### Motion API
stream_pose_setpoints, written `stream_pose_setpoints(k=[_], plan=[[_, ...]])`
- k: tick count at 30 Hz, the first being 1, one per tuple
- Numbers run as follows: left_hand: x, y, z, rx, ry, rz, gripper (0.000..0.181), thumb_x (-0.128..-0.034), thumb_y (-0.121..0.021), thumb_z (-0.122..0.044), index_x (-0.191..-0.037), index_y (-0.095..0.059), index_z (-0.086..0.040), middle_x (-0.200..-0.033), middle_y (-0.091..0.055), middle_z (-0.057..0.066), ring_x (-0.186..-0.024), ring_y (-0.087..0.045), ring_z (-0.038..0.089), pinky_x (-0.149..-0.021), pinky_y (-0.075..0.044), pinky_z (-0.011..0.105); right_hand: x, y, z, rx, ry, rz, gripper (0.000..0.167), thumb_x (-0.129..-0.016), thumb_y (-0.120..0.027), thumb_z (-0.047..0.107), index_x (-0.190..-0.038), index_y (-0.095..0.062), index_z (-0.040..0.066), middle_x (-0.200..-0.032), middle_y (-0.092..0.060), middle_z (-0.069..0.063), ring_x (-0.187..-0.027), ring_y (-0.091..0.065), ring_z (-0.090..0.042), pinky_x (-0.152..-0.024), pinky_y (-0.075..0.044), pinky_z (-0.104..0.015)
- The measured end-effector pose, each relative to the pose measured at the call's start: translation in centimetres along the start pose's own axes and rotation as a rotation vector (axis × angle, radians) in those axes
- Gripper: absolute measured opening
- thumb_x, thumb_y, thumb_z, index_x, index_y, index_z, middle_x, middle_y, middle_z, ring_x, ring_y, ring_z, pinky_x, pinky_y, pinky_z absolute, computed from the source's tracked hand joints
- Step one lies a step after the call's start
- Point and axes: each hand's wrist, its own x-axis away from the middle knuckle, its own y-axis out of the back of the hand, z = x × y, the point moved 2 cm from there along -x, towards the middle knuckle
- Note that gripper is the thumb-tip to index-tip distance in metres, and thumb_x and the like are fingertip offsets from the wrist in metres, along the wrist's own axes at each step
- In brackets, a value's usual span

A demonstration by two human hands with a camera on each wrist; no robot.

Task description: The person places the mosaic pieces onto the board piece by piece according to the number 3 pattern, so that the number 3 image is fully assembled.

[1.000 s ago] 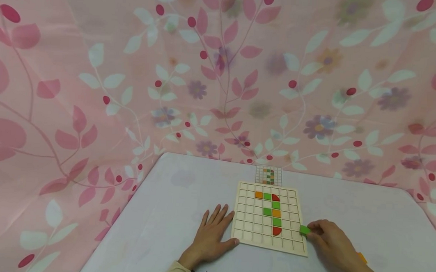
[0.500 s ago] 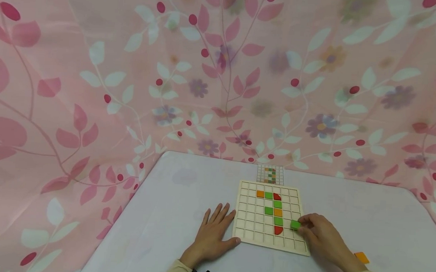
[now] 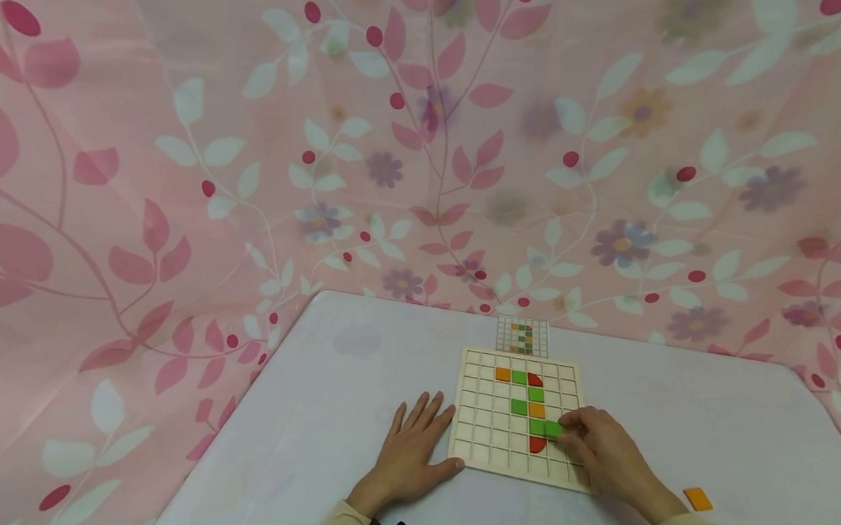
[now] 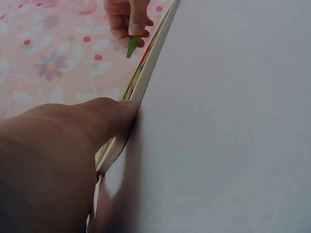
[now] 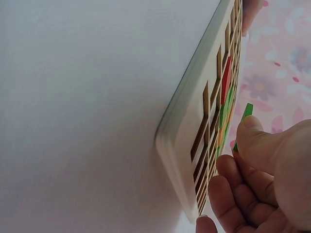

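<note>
A wooden grid board (image 3: 485,448) lies on the white table, with orange, green and red tiles set in several of its squares. My right hand (image 3: 606,451) pinches a green square tile (image 3: 553,430) between thumb and fingers. In the right wrist view that green tile (image 5: 248,110) is raised over the board's surface. My left hand (image 3: 406,460) lies with its fingers spread on the table at the board's left side. Its thumb (image 4: 114,114) touches the board's edge in the left wrist view.
An orange tile (image 3: 697,499) lies on the table right of the right forearm. Behind the board is a small pattern card (image 3: 522,337) with a coloured grid. A pink floral cloth (image 3: 411,175) hangs beyond the table's far edge.
My right hand has carried the green tile leftward, from the board's right edge to beside the column of set tiles. The orange tile has come into full view. My left hand stays put.
</note>
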Motion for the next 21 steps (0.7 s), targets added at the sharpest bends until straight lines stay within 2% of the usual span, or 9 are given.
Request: stream_pose_setpoints(k=[6, 11, 16, 21], plan=[[0.0, 0.0, 0.0, -0.005, 0.004, 0.005, 0.082, -0.0979, -0.061, -0.060, -0.165, -0.040, -0.019, -0.177, -0.026, 0.005, -0.167, -0.014, 0.030, -0.131, -0.009, 0.064, -0.3, -0.8, 0.8, -0.045, 0.007, 0.024, 0.023, -0.095, -0.081, 0.021, -0.113, -0.072, 0.009, -0.098, -0.067, 0.005, -0.086, -0.053, -0.006, -0.072, -0.050, -0.024], [-0.1, 0.0, 0.0, -0.009, 0.007, 0.006, 0.082, -0.0978, -0.061, -0.060, -0.166, -0.040, -0.019, -0.177, -0.026, 0.005, -0.167, -0.014, 0.030, -0.131, -0.009, 0.064, -0.8, -1.5, 1.6, -0.058, 0.026, 0.044, 0.019, -0.095, -0.081, 0.018, -0.110, -0.073, 0.010, -0.089, -0.061, 0.008, -0.083, -0.048, -0.007, -0.068, -0.044, -0.023], [-0.1, -0.1, 0.1, 0.001, 0.007, 0.003, 0.082, -0.0976, -0.061, -0.060, -0.166, -0.040, -0.020, -0.177, -0.026, 0.004, -0.167, -0.014, 0.030, -0.131, -0.008, 0.064, -1.1, -2.0, 2.2, -0.061, 0.089, 0.019, 0.017, -0.091, -0.085, 0.018, -0.104, -0.075, 0.012, -0.082, -0.053, 0.010, -0.078, -0.044, -0.004, -0.065, -0.039, -0.022], [-0.1, -0.1, 0.1, -0.001, 0.005, 0.000, 0.082, -0.0976, -0.061, -0.061, -0.166, -0.040, -0.020, -0.177, -0.026, 0.004, -0.167, -0.014, 0.030, -0.131, -0.009, 0.064, -1.2, -2.5, 2.6, -0.065, 0.153, 0.003, 0.014, -0.089, -0.087, 0.021, -0.099, -0.077, 0.017, -0.080, -0.054, 0.014, -0.079, -0.043, -0.003, -0.066, -0.040, -0.022]])
